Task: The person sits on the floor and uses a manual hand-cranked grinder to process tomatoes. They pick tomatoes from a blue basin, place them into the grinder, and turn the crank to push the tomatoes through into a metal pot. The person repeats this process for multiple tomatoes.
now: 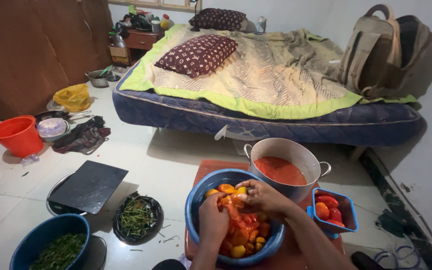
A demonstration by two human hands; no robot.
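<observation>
Both hands work inside the blue bowl [194, 200]. The left hand [212, 220] is curled down into the cut orange and red peppers [241, 231], its fingertips hidden among them. The right hand [262, 197] is closed on a pepper piece [237, 199], which the fingers mostly cover. The bowl sits on a low red table [211, 166], touching the steel pot [296, 155] of red sauce. A small blue tub [348, 212] of peppers stands to the right; the frame cuts off another bowl of greens [51, 245] on the floor.

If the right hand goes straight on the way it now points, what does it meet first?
The right hand points left across the blue bowl, so it would probably meet the orange pepper pieces at its fingertips first, then the left hand; depth is unclear.
</observation>
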